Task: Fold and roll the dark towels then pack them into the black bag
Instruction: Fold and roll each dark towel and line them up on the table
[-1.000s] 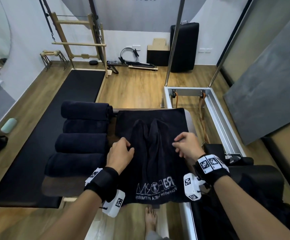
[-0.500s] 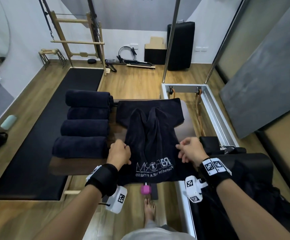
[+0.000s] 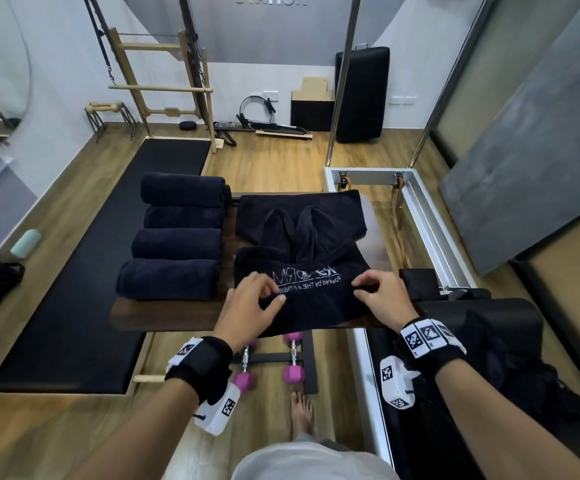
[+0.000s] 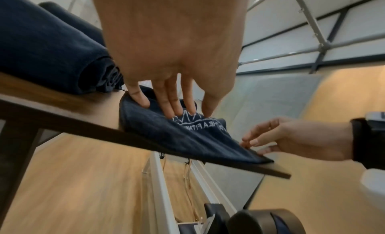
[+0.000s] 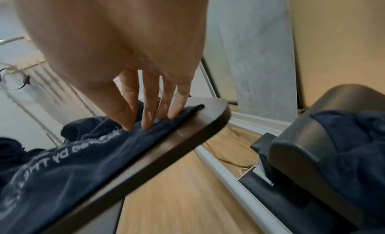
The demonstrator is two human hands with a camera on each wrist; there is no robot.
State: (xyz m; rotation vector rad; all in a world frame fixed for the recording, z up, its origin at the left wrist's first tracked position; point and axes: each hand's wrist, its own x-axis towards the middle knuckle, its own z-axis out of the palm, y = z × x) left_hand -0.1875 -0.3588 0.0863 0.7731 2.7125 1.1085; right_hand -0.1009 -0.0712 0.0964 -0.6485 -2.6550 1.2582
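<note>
1. We have one dark towel [image 3: 302, 258] lying on the brown table [image 3: 164, 315]. Its near end, the end with the white letters, is turned over and sits by the table's near edge.
2. Our left hand [image 3: 250, 306] lies on the left side of that turned end. The fingers [image 4: 171, 105] are nearly straight, a little apart, and push down on the cloth. They pinch nothing that we can see.
3. Our right hand [image 3: 382, 299] is on the right side. Its fingers [image 5: 145, 115] are straight and close together, and their tips push the towel's edge down, close to the table's rounded corner.
4. We think this is the start of the roll. To do it well, we should keep both hands level, so that one side does not run ahead of the other.
5. The middle of the towel is bunched into soft bumps. We should smooth these flat first, or the roll may come out lumpy.
6. We should roll tight and slow, away from us, and tuck the cloth under with our fingertips.
7. Four rolled towels [image 3: 174, 254] lie side by side to the left. The new roll should look like them.
8. We cannot tell for sure which dark thing is the black bag, so packing comes later.
</note>
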